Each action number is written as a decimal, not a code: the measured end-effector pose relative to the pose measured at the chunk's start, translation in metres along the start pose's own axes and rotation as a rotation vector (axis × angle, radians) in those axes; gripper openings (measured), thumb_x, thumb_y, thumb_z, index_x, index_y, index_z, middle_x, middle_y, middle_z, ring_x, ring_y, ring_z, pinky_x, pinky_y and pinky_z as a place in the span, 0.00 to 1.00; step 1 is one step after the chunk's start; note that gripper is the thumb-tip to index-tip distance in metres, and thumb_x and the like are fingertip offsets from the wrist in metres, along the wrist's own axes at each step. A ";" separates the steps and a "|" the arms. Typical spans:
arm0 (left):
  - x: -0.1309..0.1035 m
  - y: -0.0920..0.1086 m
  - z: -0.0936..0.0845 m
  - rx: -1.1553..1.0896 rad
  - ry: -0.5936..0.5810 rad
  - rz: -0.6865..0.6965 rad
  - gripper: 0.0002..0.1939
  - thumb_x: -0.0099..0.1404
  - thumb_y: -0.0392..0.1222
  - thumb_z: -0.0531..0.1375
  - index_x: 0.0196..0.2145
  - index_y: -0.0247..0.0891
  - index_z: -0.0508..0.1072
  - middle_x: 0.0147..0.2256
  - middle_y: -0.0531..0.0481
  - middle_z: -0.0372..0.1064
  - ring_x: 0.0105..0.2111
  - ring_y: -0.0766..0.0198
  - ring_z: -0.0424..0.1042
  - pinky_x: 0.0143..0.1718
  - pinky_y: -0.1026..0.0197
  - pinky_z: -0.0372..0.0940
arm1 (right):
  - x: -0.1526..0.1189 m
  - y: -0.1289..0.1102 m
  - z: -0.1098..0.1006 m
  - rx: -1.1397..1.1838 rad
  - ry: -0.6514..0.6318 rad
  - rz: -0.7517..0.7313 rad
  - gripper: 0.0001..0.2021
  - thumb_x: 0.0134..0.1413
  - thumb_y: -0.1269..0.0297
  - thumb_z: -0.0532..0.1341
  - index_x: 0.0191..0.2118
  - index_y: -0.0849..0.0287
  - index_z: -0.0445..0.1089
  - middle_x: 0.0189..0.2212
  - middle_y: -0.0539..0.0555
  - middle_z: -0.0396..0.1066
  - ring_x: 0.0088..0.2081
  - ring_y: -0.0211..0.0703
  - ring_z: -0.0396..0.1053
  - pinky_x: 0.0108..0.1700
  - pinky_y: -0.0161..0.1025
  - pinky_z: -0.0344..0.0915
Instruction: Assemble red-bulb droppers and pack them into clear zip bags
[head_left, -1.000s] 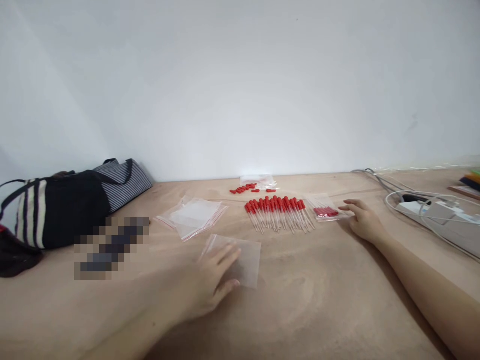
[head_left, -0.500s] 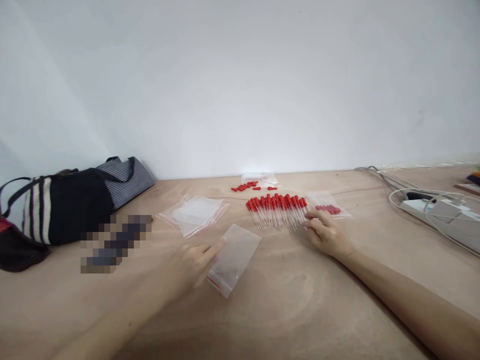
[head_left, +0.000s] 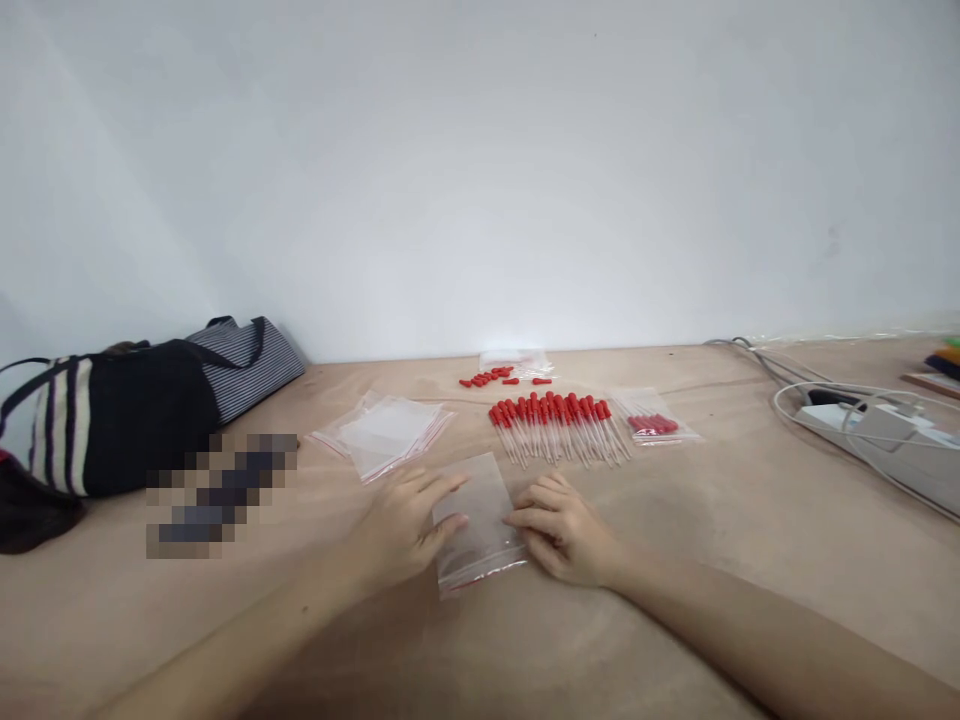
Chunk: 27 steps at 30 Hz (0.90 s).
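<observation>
A clear zip-lock bag [head_left: 480, 520] with a red line along its near edge lies flat in front of me. My left hand [head_left: 412, 515] rests at its left edge, thumb and forefinger spread over the plastic. At the opposite edge, my right hand [head_left: 562, 525] has its fingers curled in and closed on the bag's side. Just beyond is a row of droppers with red rubber bulbs [head_left: 555, 425], glass tips pointing toward me. To their right, a filled zip-lock bag [head_left: 667, 437] holds several red-bulbed droppers. A pile of flat zip-lock bags [head_left: 390, 430] lies at the left.
Loose red rubber bulbs [head_left: 487, 377] lie near the wall by another clear bag [head_left: 514, 360]. Black and striped cloth bags [head_left: 150, 415] and a blurred dark object [head_left: 225, 495] are at the left. A white power strip [head_left: 885, 440] with cables stands at the right.
My right hand has come from beside the droppers down to the bag's right edge. The bag has turned straighter, its red-lined edge now facing me. My left hand stays at its left side.
</observation>
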<state>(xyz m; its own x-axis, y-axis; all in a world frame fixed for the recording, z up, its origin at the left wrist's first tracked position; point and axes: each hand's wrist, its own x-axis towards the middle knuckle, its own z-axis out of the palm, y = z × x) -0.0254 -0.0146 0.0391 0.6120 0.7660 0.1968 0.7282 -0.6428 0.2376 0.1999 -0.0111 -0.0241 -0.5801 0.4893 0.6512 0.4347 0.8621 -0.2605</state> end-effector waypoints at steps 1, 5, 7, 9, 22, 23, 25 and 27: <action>0.005 -0.005 -0.003 0.004 -0.030 0.113 0.21 0.63 0.48 0.51 0.51 0.38 0.63 0.47 0.44 0.66 0.48 0.54 0.64 0.49 0.50 0.58 | -0.002 0.001 -0.002 0.005 0.007 0.020 0.13 0.46 0.76 0.53 0.38 0.58 0.68 0.30 0.52 0.67 0.33 0.38 0.61 0.36 0.39 0.56; 0.013 -0.014 0.004 -0.054 -0.346 0.424 0.31 0.57 0.57 0.54 0.56 0.45 0.55 0.59 0.48 0.48 0.57 0.50 0.48 0.57 0.47 0.44 | -0.006 0.006 -0.008 0.029 0.002 0.039 0.13 0.47 0.76 0.53 0.39 0.56 0.68 0.30 0.52 0.66 0.33 0.38 0.61 0.36 0.39 0.56; 0.010 -0.003 0.016 -0.059 -0.388 0.277 0.31 0.61 0.58 0.48 0.59 0.45 0.49 0.61 0.48 0.40 0.60 0.50 0.40 0.58 0.45 0.39 | -0.007 0.007 -0.010 0.026 0.002 0.022 0.14 0.47 0.75 0.53 0.40 0.57 0.67 0.31 0.52 0.67 0.33 0.38 0.61 0.35 0.39 0.56; 0.005 0.014 0.026 -0.037 -0.379 0.001 0.30 0.65 0.57 0.39 0.60 0.40 0.43 0.61 0.45 0.34 0.60 0.49 0.32 0.57 0.42 0.36 | -0.007 0.009 -0.012 0.008 -0.003 0.008 0.13 0.48 0.75 0.53 0.40 0.57 0.67 0.31 0.53 0.67 0.32 0.38 0.61 0.35 0.40 0.55; 0.028 -0.013 0.016 -0.043 -0.299 0.411 0.46 0.50 0.65 0.56 0.60 0.43 0.44 0.61 0.44 0.40 0.60 0.46 0.36 0.57 0.42 0.31 | -0.012 0.016 -0.025 -0.061 -0.184 -0.092 0.15 0.43 0.73 0.55 0.39 0.53 0.70 0.28 0.51 0.65 0.32 0.39 0.59 0.34 0.40 0.54; 0.027 -0.012 0.019 -0.069 -0.298 0.383 0.45 0.51 0.64 0.56 0.60 0.43 0.43 0.60 0.44 0.40 0.60 0.47 0.37 0.57 0.43 0.33 | -0.012 0.015 -0.025 -0.061 -0.193 -0.099 0.15 0.44 0.72 0.55 0.39 0.54 0.70 0.27 0.51 0.64 0.32 0.39 0.59 0.34 0.40 0.54; 0.023 -0.008 0.026 -0.110 -0.311 0.300 0.44 0.54 0.62 0.54 0.61 0.40 0.40 0.60 0.43 0.41 0.60 0.50 0.39 0.58 0.45 0.37 | -0.011 0.012 -0.025 -0.054 -0.211 -0.105 0.12 0.45 0.72 0.54 0.37 0.56 0.70 0.27 0.51 0.64 0.32 0.39 0.59 0.34 0.40 0.54; 0.019 -0.003 0.030 -0.125 -0.312 0.207 0.44 0.56 0.62 0.53 0.61 0.37 0.38 0.60 0.40 0.40 0.60 0.51 0.40 0.58 0.46 0.39 | -0.010 0.012 -0.025 -0.044 -0.220 -0.097 0.10 0.45 0.72 0.54 0.33 0.57 0.70 0.26 0.52 0.64 0.32 0.39 0.59 0.34 0.39 0.54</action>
<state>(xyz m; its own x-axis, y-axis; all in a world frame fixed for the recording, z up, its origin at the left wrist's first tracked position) -0.0070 0.0021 0.0135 0.8204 0.5703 -0.0413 0.5482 -0.7638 0.3407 0.2283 -0.0094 -0.0157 -0.7548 0.4252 0.4995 0.3963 0.9024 -0.1693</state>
